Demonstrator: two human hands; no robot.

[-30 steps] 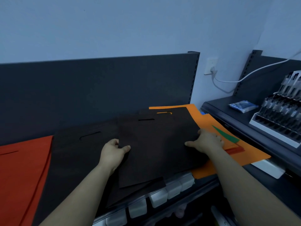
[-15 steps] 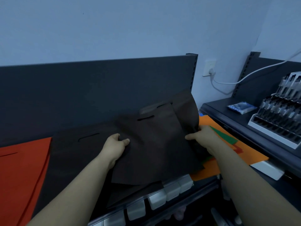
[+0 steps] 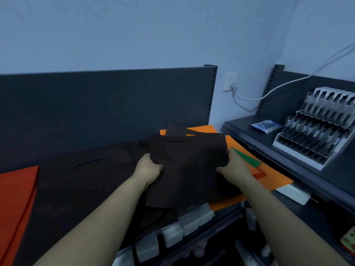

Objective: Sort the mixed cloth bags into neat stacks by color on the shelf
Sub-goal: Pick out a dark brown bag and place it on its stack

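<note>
A dark brown cloth bag (image 3: 188, 169) with a slot handle is held over the shelf between both hands. My left hand (image 3: 148, 168) grips its left edge and my right hand (image 3: 233, 168) grips its right edge. Under and left of it lies a stack of dark brown bags (image 3: 80, 181). Orange bags (image 3: 272, 177) lie under my right hand, with a green bag (image 3: 247, 159) and a red bag (image 3: 259, 174) peeking out of that pile. A red-orange stack (image 3: 17, 191) sits at the far left.
The dark shelf back panel (image 3: 105, 104) stands behind the bags. White price-tag holders (image 3: 182, 227) line the shelf's front edge. To the right, another shelf (image 3: 249, 131) carries a blue packet (image 3: 266, 125) and a white display rack (image 3: 315, 129). A white cable (image 3: 288, 83) runs from a wall socket.
The brown bag, lying flat a second ago, was lifted and bunched between my hands. It now sits lower again, and the orange bags behind it show once more.
</note>
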